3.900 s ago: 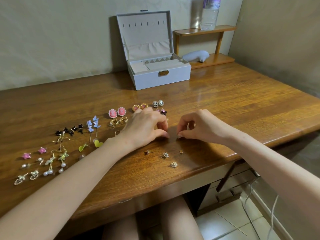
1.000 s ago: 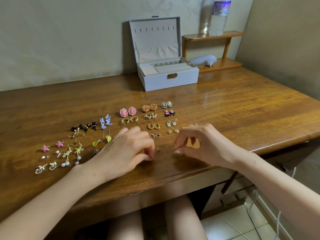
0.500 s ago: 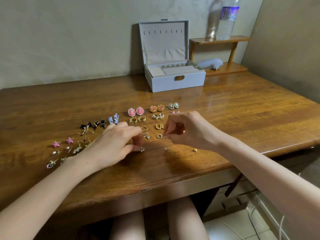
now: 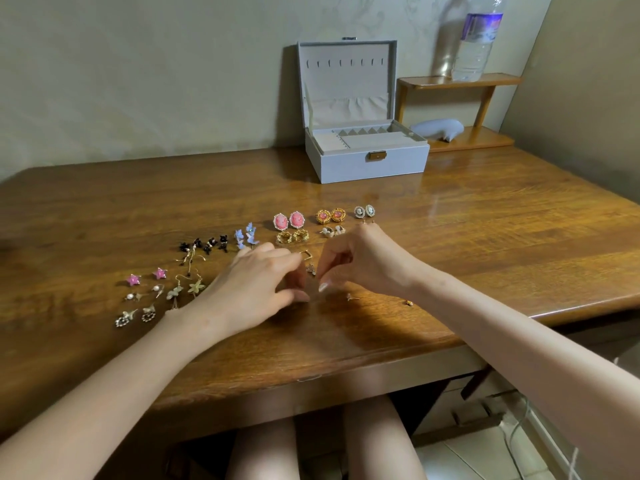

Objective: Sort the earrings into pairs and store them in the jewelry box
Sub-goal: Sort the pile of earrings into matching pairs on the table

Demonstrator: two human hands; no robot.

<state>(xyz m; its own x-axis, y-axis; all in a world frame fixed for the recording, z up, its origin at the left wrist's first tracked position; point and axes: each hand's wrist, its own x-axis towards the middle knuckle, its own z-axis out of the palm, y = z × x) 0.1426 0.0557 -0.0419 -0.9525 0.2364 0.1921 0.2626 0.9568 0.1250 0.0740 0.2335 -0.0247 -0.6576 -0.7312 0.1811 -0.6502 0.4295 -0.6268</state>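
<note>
Wooden tabletop [image 4: 485, 237] carries the open grey jewelry box [image 4: 367, 164] at back. Left hand [image 4: 256, 285], right hand [image 4: 367, 261]: fingers [image 4: 325, 285] curled narrow, tips nearly meeting; contents not discernible. Paired earrings [image 4: 288, 220] lie in rows beyond. Loose gold stud [image 4: 408, 302] sits near the front edge; the right forearm could sweep it off.

Single head-worn view, facing forward and down — near the table [image 4: 502, 244]

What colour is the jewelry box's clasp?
Brass-gold clasp on the grey jewelry box; head view.
</note>
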